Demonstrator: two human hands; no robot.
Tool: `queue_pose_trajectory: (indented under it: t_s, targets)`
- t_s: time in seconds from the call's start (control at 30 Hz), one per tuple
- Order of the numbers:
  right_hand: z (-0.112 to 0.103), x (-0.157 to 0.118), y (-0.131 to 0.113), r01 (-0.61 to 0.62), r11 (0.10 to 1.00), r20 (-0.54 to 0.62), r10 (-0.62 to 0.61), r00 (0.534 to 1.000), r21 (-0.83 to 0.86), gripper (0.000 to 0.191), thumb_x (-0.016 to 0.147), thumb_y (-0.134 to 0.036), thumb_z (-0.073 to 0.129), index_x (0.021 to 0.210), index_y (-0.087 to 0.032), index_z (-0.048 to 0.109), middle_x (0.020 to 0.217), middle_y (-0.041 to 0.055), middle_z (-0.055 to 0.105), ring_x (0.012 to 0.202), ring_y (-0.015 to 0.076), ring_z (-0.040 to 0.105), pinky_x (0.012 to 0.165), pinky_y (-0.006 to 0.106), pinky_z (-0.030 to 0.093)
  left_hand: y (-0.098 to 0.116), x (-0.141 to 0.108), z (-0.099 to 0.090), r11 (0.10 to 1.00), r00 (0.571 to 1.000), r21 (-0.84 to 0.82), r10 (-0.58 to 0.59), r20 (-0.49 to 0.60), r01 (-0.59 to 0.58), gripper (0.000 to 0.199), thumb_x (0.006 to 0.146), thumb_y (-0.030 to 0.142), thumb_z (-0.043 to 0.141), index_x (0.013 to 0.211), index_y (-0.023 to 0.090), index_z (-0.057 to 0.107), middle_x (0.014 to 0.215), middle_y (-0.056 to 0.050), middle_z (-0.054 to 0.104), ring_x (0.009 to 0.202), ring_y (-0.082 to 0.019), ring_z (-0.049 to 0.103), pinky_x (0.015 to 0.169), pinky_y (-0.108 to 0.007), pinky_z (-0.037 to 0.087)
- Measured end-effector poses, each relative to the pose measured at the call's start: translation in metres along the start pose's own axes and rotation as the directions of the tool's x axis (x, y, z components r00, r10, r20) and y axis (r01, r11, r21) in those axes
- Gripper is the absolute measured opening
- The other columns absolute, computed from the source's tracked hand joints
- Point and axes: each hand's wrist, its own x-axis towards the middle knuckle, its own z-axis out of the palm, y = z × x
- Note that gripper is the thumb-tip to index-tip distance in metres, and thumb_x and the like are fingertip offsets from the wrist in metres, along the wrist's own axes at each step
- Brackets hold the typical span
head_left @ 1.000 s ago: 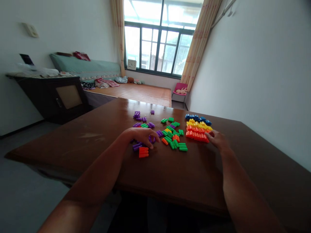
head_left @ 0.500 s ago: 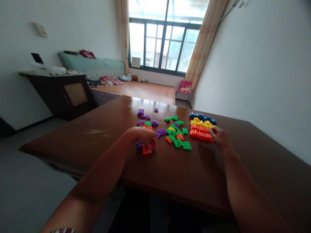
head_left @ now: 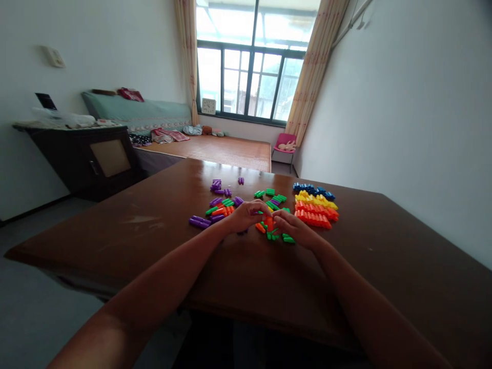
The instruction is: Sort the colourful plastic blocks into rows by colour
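Over the middle of the table my left hand (head_left: 249,214) and my right hand (head_left: 294,227) meet at an orange building block (head_left: 269,224). The fingers of both hands are closed around it, one hand at each side. Below and behind the hands lie loose green building blocks (head_left: 270,192), some partly hidden by my fingers. Purple building blocks (head_left: 200,222) are scattered to the left, with a few orange and green ones (head_left: 226,209) among them. Right of my right hand stand rows of joined blocks: orange (head_left: 315,218), yellow (head_left: 317,199) and blue (head_left: 313,189).
The blocks lie on a dark brown wooden table (head_left: 134,241), whose front edge is close to my body. Beyond it are a low bed (head_left: 230,151), a pink chair (head_left: 284,143) and a window. A dark cabinet (head_left: 80,164) stands at the left.
My left hand has moved right, carrying the orange block from the left pile. My right hand has left the rows and come left to meet it. The view has shifted slightly.
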Motion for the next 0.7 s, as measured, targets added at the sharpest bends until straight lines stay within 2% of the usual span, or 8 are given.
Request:
queue_pose_trajectory:
  t_s: [0.2,0.33,0.4,0.5,0.53,0.6,0.63,0.7]
  targets:
    - [0.004,0.004,-0.002,-0.027,0.989,-0.023,0.03,0.999,0.147,0.044,0.072,-0.053,0.072,0.097,-0.02,0.055,0.091,0.0024,0.064,0.078,0.014,0.062,0.074,0.031,0.054,0.005,0.0,0.001,0.999,0.999,-0.052,0.017,0.033,-0.015,0.028,0.082,0.042,0.067,0.089,0.014,0.071,0.099,-0.011,0.062,0.096,-0.019,0.06,0.089,-0.033,0.049]
    - [-0.038,-0.005,0.004,-0.063,0.993,-0.192,0.08,0.978,0.096,0.046,0.07,-0.053,0.074,0.099,-0.02,0.059,0.091,0.0033,0.066,0.075,0.0142,0.062,0.069,0.03,0.054,0.0,-0.002,-0.002,0.999,1.0,-0.038,-0.029,0.004,0.029,0.027,0.083,0.041,0.065,0.094,0.016,0.071,0.109,-0.011,0.061,0.103,-0.019,0.059,0.089,-0.033,0.051]
    - [-0.076,-0.02,0.014,-0.123,0.99,-0.388,0.138,0.911,0.063,0.05,0.069,-0.056,0.072,0.099,-0.019,0.06,0.086,0.0041,0.067,0.07,0.0146,0.062,0.064,0.03,0.053,-0.003,-0.003,-0.005,0.998,0.998,-0.033,-0.056,-0.03,0.055,0.026,0.084,0.04,0.064,0.091,0.016,0.071,0.107,-0.011,0.063,0.101,-0.019,0.06,0.085,-0.032,0.052]
    - [-0.14,-0.049,0.039,-0.285,0.957,-0.66,0.18,0.729,-0.054,0.05,0.066,-0.057,0.072,0.092,-0.016,0.062,0.08,0.0079,0.068,0.065,0.0167,0.063,0.059,0.029,0.051,-0.005,-0.003,-0.012,0.996,0.993,0.013,-0.086,-0.077,0.087,0.023,0.083,0.037,0.064,0.088,0.015,0.071,0.104,-0.01,0.065,0.098,-0.019,0.062,0.081,-0.031,0.053]
    - [-0.157,-0.058,0.049,-0.394,0.912,-0.751,0.18,0.636,-0.115,0.047,0.066,-0.056,0.071,0.087,-0.016,0.063,0.075,0.0079,0.068,0.061,0.0171,0.062,0.055,0.028,0.049,-0.005,-0.003,-0.014,0.995,0.991,0.031,-0.095,-0.089,0.098,0.022,0.083,0.036,0.064,0.088,0.015,0.071,0.104,-0.009,0.066,0.098,-0.019,0.062,0.081,-0.031,0.053]
    - [-0.18,-0.071,0.069,-0.625,0.748,-0.836,0.182,0.517,-0.223,0.039,0.065,-0.054,0.069,0.074,-0.017,0.063,0.061,0.0059,0.065,0.054,0.0172,0.06,0.051,0.028,0.045,-0.005,-0.003,-0.018,0.992,0.987,0.059,-0.108,-0.118,0.115,0.021,0.083,0.034,0.062,0.087,0.015,0.071,0.102,-0.009,0.067,0.098,-0.019,0.062,0.08,-0.03,0.053]
    - [-0.186,-0.074,0.078,-0.709,0.653,-0.851,0.185,0.491,-0.267,0.036,0.065,-0.053,0.068,0.068,-0.018,0.062,0.056,0.0048,0.063,0.05,0.017,0.058,0.05,0.028,0.043,-0.006,-0.004,-0.019,0.99,0.984,0.069,-0.113,-0.136,0.123,0.02,0.083,0.033,0.061,0.086,0.015,0.071,0.102,-0.009,0.067,0.097,-0.019,0.062,0.08,-0.03,0.053]
    - [-0.189,-0.075,0.09,-0.787,0.505,-0.846,0.185,0.5,-0.354,0.033,0.067,-0.052,0.066,0.063,-0.02,0.062,0.053,0.0037,0.062,0.048,0.0169,0.057,0.05,0.028,0.042,-0.007,-0.004,-0.022,0.986,0.976,0.09,-0.123,-0.179,0.141,0.02,0.083,0.031,0.059,0.087,0.015,0.07,0.101,-0.008,0.068,0.098,-0.019,0.063,0.081,-0.03,0.053]
